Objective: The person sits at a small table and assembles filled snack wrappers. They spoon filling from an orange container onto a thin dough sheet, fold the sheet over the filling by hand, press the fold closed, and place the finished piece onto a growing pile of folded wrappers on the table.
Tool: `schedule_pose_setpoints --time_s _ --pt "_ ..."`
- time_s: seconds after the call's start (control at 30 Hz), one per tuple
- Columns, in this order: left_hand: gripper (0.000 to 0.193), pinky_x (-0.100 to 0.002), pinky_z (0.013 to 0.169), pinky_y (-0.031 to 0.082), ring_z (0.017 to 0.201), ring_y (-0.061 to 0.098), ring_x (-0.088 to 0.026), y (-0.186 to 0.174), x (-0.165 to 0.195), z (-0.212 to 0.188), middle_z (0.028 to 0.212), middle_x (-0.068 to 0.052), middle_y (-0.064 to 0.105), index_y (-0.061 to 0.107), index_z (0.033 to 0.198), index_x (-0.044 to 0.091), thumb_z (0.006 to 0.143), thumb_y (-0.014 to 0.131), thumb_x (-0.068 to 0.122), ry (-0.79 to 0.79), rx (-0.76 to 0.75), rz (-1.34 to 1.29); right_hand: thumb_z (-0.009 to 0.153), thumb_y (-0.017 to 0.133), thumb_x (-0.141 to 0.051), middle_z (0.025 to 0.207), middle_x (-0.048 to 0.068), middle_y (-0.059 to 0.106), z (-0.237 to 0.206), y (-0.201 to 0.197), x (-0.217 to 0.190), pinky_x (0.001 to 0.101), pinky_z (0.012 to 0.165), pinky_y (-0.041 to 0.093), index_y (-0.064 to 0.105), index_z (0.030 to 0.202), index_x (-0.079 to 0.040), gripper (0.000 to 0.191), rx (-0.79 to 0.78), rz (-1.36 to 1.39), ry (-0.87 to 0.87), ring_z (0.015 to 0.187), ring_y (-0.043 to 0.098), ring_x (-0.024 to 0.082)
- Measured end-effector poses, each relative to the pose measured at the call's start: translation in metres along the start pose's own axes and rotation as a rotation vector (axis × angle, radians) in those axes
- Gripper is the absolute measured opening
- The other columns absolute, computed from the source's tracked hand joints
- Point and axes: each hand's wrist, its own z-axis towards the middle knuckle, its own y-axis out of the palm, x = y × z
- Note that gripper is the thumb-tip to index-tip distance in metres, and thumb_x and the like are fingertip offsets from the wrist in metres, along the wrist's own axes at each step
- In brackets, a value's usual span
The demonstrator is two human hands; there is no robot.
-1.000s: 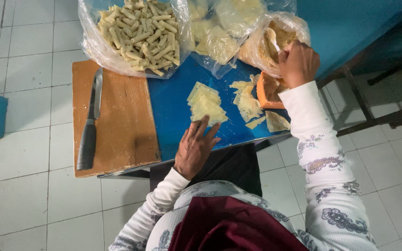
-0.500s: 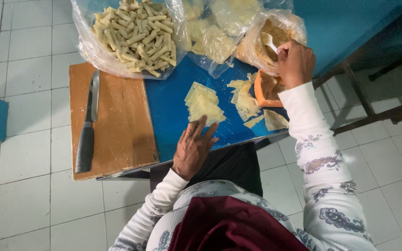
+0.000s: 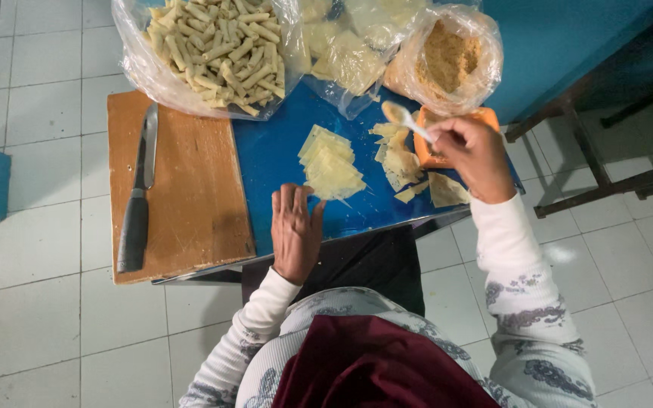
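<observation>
Above wrappers [image 3: 400, 160]: right hand [image 3: 474, 155] grip pinching spoon [image 3: 406, 117]; left hand [image 3: 295, 230] spread flat beside stack [image 3: 330, 166].

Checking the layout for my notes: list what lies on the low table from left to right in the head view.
Knife on the wooden cutting board → left hand → stack of pale dough sheets → right hand holding a spoon.

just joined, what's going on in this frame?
A person sits at a blue table, seen from above. The right hand holds a white spoon with a bit of filling over the wrappers, beside an orange bowl. The left hand lies flat on the table, at the edge of a wrapper stack. A knife lies on a wooden board. Bags of finished rolls and brown filling sit at the back.
</observation>
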Motion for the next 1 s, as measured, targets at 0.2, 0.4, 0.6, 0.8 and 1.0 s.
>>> schedule_pose_setpoints --time_s 0.2,0.4,0.6,0.8,1.0 --pt "0.036 -0.047 0.084 0.044 0.099 0.053 -0.036 0.001 0.004 0.008 0.107 -0.016 0.053 0.058 0.107 0.000 0.082 0.081 0.012 -0.059 0.008 0.073 0.097 0.072 -0.010 0.081 0.006 0.072 -0.033 0.055 -0.004 0.0241 0.065 0.049 0.074 0.105 0.001 0.014 -0.256 -0.146 0.147 0.072 0.062 0.008" --pt "0.031 -0.047 0.084 0.045 0.098 0.052 -0.037 0.007 -0.002 0.014 0.106 -0.017 0.052 0.058 0.107 -0.001 0.083 0.076 0.008 -0.056 0.051 0.067 0.095 0.071 -0.008 0.090 0.007 0.068 -0.041 0.080 -0.006 0.0343 0.074 0.051 0.070 0.098 -0.003 0.006 -0.120 -0.393 -0.254 0.083 0.066 0.024" --pt "0.019 -0.048 0.084 0.046 0.099 0.054 -0.038 0.012 -0.009 0.020 0.103 -0.016 0.053 0.058 0.095 0.003 0.083 0.072 0.004 -0.061 0.056 0.078 0.095 0.073 -0.008 0.098 0.007 0.061 -0.044 0.080 -0.003 0.0393 0.080 0.049 0.068 0.110 -0.005 0.015 -0.088 -0.799 -0.701 0.090 0.058 0.026" --pt "0.015 -0.049 0.079 0.046 0.093 0.054 -0.038 0.012 -0.008 0.022 0.097 -0.016 0.054 0.056 0.091 0.003 0.084 0.069 0.005 -0.061 0.029 0.072 0.086 0.069 -0.003 0.105 0.008 0.064 -0.047 0.065 0.003 0.0378 0.083 0.051 0.069 0.115 -0.002 0.029 -0.126 -0.940 -0.811 0.095 0.061 0.024" --pt "0.005 -0.047 0.076 0.047 0.089 0.053 -0.036 0.008 -0.002 0.023 0.095 -0.015 0.054 0.058 0.089 0.002 0.089 0.063 0.001 0.024 0.066 0.059 0.088 0.069 -0.003 0.104 0.008 0.063 -0.054 0.059 -0.008 0.0398 0.089 0.053 0.069 0.113 -0.003 0.024 -0.090 -0.890 -0.770 0.098 0.061 0.025"
